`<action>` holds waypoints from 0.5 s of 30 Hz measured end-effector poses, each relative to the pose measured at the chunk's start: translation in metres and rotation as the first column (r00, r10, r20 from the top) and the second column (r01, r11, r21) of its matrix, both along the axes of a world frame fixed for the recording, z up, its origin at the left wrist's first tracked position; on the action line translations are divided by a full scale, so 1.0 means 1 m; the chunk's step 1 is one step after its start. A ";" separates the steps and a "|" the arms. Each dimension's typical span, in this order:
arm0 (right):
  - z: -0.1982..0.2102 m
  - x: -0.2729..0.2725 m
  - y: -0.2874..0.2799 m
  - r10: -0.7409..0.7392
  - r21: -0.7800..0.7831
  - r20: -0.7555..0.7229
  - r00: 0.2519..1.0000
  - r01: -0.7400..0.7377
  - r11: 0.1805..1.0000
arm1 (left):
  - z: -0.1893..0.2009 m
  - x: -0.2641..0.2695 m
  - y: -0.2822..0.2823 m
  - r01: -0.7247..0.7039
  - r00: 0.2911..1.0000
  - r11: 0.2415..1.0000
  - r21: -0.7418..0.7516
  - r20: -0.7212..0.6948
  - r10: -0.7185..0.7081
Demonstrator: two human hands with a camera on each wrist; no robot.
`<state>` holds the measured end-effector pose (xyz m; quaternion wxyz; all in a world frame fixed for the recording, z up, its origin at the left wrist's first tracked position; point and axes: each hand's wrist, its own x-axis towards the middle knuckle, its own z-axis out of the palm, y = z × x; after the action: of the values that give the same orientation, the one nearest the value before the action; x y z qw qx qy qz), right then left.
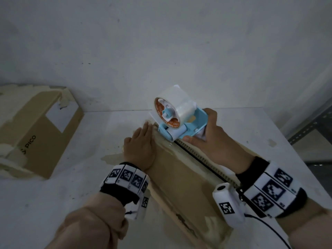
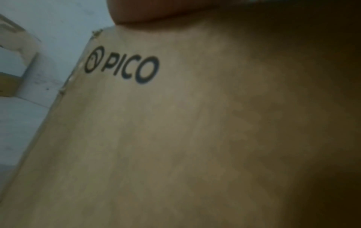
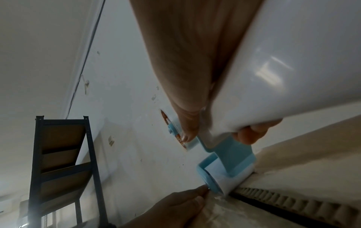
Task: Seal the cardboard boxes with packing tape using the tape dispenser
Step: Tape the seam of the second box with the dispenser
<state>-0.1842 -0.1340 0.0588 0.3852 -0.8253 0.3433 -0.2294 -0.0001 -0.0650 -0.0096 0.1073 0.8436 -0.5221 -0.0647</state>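
A brown cardboard box [image 1: 181, 177] lies in front of me on the white table, its flap seam [image 1: 203, 162] running away from me. My right hand [image 1: 210, 135] grips the white handle of a light-blue tape dispenser [image 1: 177, 121] loaded with a clear tape roll [image 1: 179, 103]. The dispenser's roller [image 3: 224, 183] sits on the far end of the seam. My left hand [image 1: 142, 141] lies flat on the box's left flap, fingers straight, fingertips [image 3: 197, 195] next to the roller. In the left wrist view the box [image 2: 156, 138] fills the picture with its PICO print.
A second PICO cardboard box [image 1: 36, 133] with torn tape stands at the left of the white table [image 1: 71, 194]. A wall rises right behind the table. A dark metal shelf rack [image 3: 58, 162] stands off the table's right side.
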 end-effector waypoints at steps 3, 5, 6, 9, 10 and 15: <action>-0.005 -0.007 0.004 -0.014 0.018 -0.002 1.000 0.014 1.000 | 0.003 -0.005 0.007 -0.055 0.998 0.996 -0.064 -0.037 0.053; -0.006 -0.011 0.005 -0.013 0.024 0.004 1.000 0.013 1.000 | 0.003 -0.021 0.018 -0.043 0.999 0.985 -0.167 -0.031 0.038; -0.007 -0.012 0.005 -0.013 0.030 0.009 1.000 0.012 0.999 | 0.003 -0.031 0.023 -0.011 0.999 0.976 -0.220 -0.038 0.003; -0.007 -0.011 0.005 -0.007 0.030 0.007 1.000 0.007 1.000 | -0.004 -0.041 0.024 0.009 0.996 0.972 -0.234 -0.080 -0.028; -0.007 -0.011 0.005 -0.005 0.028 0.007 1.000 0.005 1.000 | -0.006 -0.038 0.020 -0.016 0.997 0.980 -0.199 -0.082 -0.001; -0.005 -0.011 0.007 -0.039 0.027 -0.002 0.999 0.039 0.999 | -0.002 -0.027 0.014 -0.039 0.999 0.998 -0.042 -0.016 0.038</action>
<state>-0.1949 -0.1269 0.0540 0.3915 -0.8133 0.3626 -0.2318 -0.0270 -0.0509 -0.0116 0.1304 0.8506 -0.5061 -0.0577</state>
